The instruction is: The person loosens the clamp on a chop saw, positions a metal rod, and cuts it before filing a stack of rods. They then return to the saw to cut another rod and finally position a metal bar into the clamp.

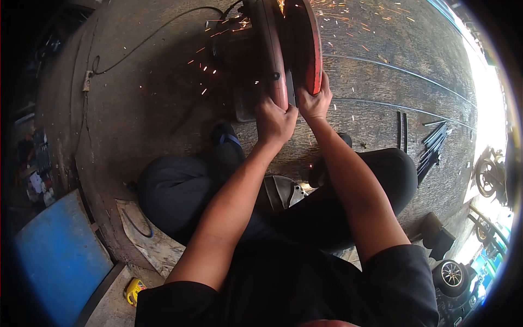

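Observation:
A cut-off saw [271, 52] stands in front of me at the top of the head view, with sparks flying out on both sides of it. My left hand [276, 122] is wrapped round the end of its long reddish handle. Beside it, my right hand [317, 102] is closed on the lower end of the red blade guard [316, 65]. The blade is mostly hidden between handle and guard. What the saw is cutting cannot be made out beyond the bright glow at the top edge.
Long thin metal rods [403, 66] run across the floor to the right. Several short dark bars [433, 143] lie in a bundle near my right knee. A yellow tape measure [132, 291] and a blue panel [62, 256] are at lower left. A cable [158, 32] trails to a socket [87, 80].

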`<state>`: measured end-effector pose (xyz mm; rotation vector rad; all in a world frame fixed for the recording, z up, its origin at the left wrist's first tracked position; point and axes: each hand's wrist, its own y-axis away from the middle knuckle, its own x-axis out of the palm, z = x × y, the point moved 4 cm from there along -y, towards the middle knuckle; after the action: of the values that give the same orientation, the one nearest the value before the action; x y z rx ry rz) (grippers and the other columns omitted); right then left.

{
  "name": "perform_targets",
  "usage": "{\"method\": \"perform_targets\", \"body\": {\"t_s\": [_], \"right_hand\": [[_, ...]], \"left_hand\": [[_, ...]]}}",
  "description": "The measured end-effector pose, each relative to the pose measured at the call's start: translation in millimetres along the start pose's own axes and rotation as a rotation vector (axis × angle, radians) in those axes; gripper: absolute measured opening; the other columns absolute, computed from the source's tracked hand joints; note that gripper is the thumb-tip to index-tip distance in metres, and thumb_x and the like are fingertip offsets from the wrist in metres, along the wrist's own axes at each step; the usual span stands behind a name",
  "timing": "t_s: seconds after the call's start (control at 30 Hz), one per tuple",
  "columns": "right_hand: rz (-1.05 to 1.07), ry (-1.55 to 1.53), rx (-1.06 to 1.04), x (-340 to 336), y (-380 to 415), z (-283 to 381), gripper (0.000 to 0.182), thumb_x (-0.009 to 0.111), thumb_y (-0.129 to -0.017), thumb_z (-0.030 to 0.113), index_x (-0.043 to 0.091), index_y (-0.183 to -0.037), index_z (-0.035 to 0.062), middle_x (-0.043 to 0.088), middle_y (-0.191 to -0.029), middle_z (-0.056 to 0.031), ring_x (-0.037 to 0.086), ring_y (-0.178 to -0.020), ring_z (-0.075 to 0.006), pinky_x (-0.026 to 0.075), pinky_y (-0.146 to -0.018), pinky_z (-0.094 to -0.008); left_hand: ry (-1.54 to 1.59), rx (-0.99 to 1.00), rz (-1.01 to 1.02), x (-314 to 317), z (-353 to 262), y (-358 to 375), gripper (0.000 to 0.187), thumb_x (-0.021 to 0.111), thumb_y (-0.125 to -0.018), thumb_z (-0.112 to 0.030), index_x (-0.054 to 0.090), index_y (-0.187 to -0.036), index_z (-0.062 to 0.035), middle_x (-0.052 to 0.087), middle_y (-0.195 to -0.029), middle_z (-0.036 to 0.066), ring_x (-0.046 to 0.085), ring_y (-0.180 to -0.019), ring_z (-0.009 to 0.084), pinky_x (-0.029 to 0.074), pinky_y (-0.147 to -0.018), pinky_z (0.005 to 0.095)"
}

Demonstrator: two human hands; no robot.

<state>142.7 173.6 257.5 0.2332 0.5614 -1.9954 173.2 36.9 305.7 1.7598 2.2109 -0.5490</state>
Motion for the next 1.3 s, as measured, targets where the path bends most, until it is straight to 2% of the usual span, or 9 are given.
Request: {"method": "perform_targets", "body": {"t_s": [0.33,0.83,0.9,1.03,1.2,1.3], "right_hand": [[-0.01,-0.01,0.011,1,0,-1,0.066,0.062,-0.061,0.014,0.053,-0.125,0.0017,0.064,-0.104,-0.0214,0.064,-0.092,-0.0399,0.051,-0.081,-0.0416],[-0.025,0.035,-0.009,1,2,-2,0.065,0.062,-0.061,0.014,0.053,-0.124,0.0005,0.064,-0.107,-0.021,0.064,-0.093,-0.0398,0.051,-0.082,-0.0418],[-0.02,0.021,0.013,1,2,-3,0.065,0.062,-0.061,0.014,0.053,-0.124,0.0004,0.064,-0.107,-0.0211,0.064,-0.093,-0.0398,0.051,-0.082,-0.0419],[-0.002,0.024,0.016,2,2,-4,0.065,0.062,-0.061,0.014,0.053,-0.124,0.0004,0.064,-0.107,-0.0213,0.063,-0.094,-0.0397,0.051,-0.082,-0.0419],[0.0,0.025,0.004,2,2,-7,0.065,0.062,-0.061,0.014,0.053,-0.124,0.0,0.063,-0.108,-0.0212,0.063,-0.094,-0.0396,0.051,-0.083,-0.0417],[0.0,0.022,-0.013,2,2,-5,0.065,0.063,-0.061,0.014,0.053,-0.124,-0.0004,0.063,-0.11,-0.0211,0.063,-0.095,-0.0395,0.051,-0.083,-0.0415]], "left_hand": [[-0.02,-0.038,0.039,2,6,1,0.04,0.065,-0.065,-0.006,0.054,-0.1,0.0092,0.06,-0.081,0.022,0.063,-0.076,0.0374,0.049,-0.07,0.0428],[-0.002,0.038,-0.003,-1,0,2,0.038,0.065,-0.065,-0.006,0.052,-0.097,0.0093,0.059,-0.08,0.022,0.062,-0.075,0.0376,0.049,-0.07,0.0433],[-0.049,-0.046,0.051,0,4,3,0.038,0.066,-0.065,-0.006,0.052,-0.097,0.01,0.059,-0.081,0.023,0.063,-0.076,0.0376,0.049,-0.07,0.0433],[-0.001,-0.048,0.018,1,5,2,0.038,0.065,-0.065,-0.006,0.052,-0.097,0.0111,0.059,-0.082,0.024,0.063,-0.076,0.0378,0.049,-0.071,0.0438],[0.038,0.074,-0.028,-4,-10,0,0.04,0.065,-0.066,-0.006,0.052,-0.1,0.0117,0.06,-0.084,0.024,0.063,-0.078,0.0384,0.049,-0.072,0.0439],[0.009,0.005,0.007,-1,-1,1,0.041,0.065,-0.066,-0.006,0.053,-0.101,0.0111,0.06,-0.084,0.024,0.064,-0.079,0.0386,0.05,-0.073,0.0433]]}}
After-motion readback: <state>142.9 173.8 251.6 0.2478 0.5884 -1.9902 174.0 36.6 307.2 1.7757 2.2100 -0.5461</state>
